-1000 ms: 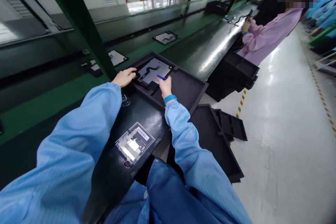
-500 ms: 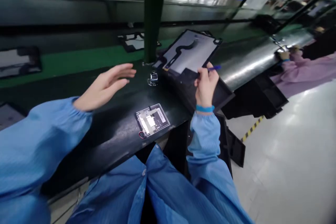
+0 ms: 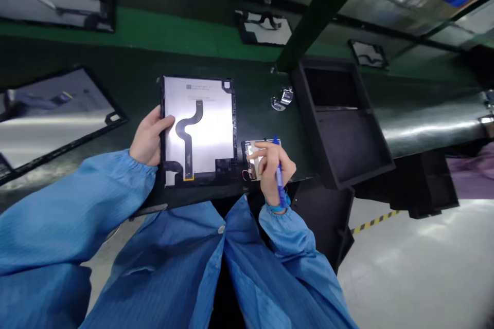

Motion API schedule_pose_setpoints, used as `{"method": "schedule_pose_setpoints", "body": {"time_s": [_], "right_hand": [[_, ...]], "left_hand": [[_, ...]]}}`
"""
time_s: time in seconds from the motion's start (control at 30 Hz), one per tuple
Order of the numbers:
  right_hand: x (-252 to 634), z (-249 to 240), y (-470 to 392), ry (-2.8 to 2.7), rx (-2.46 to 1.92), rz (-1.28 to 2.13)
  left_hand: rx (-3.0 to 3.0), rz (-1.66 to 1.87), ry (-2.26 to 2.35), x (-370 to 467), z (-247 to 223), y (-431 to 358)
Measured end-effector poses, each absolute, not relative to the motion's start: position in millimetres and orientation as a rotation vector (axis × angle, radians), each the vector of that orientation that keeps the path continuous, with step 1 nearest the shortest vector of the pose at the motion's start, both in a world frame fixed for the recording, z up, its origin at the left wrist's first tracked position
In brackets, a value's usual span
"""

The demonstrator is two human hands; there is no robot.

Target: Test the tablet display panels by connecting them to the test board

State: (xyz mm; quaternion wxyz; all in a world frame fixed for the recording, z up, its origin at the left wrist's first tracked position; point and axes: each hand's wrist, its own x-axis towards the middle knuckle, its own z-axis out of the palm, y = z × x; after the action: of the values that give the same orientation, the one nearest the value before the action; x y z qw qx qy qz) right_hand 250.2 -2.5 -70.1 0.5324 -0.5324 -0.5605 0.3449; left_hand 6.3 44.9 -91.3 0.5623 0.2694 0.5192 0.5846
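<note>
My left hand [image 3: 148, 136] grips the left edge of a display panel [image 3: 212, 133], thumb on its silvery back and fingers at the side. A dark, wavy flex cable [image 3: 187, 145] runs down that back. In my right hand [image 3: 275, 167] a blue pen [image 3: 279, 180] is held, tip pointing away from me. The fingers of that hand reach over a small circuit board [image 3: 252, 167] on the bench, just right of the panel, and cover part of it. Whether they touch the board I cannot tell.
A black tray [image 3: 347, 146] stands to the right, with a small shiny metal-like piece [image 3: 283, 98] left of it. Another large panel [image 3: 69, 108] lies at the left. Further panels [image 3: 266, 28] rest along the green strip [image 3: 173, 31]. A dark post [image 3: 328, 5] rises behind the bench.
The display panel has moved from the tray on the right to in front of me, and my left hand has closed on its edge. My right hand has come left to the board, still with the pen.
</note>
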Motion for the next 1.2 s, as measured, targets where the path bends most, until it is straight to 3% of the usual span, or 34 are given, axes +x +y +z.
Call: {"method": "schedule_pose_setpoints", "body": {"time_s": [0.2,0.37,0.73,1.0,1.2], "right_hand": [[207.3,-73.9,-11.6,-1.477,-1.143,1.318],[188.2,-91.7,-9.7,-1.524,-1.321,1.154],[186.3,-91.8,-12.3,-1.896,-1.243,0.881],[191.3,-94.1,-10.0,-1.622,-1.267,0.957],[207.2,-58.5,39.3,-1.502,-1.238,1.05]], "left_hand": [[0.755,1.38,1.221,5.0,-97.1,43.2],[0.725,1.332,1.227,5.7,-100.6,43.1],[0.747,1.333,1.208,4.2,-102.7,44.5],[0.763,1.327,1.201,4.3,-101.7,44.4],[0.765,1.265,1.207,10.1,-103.5,40.1]]}}
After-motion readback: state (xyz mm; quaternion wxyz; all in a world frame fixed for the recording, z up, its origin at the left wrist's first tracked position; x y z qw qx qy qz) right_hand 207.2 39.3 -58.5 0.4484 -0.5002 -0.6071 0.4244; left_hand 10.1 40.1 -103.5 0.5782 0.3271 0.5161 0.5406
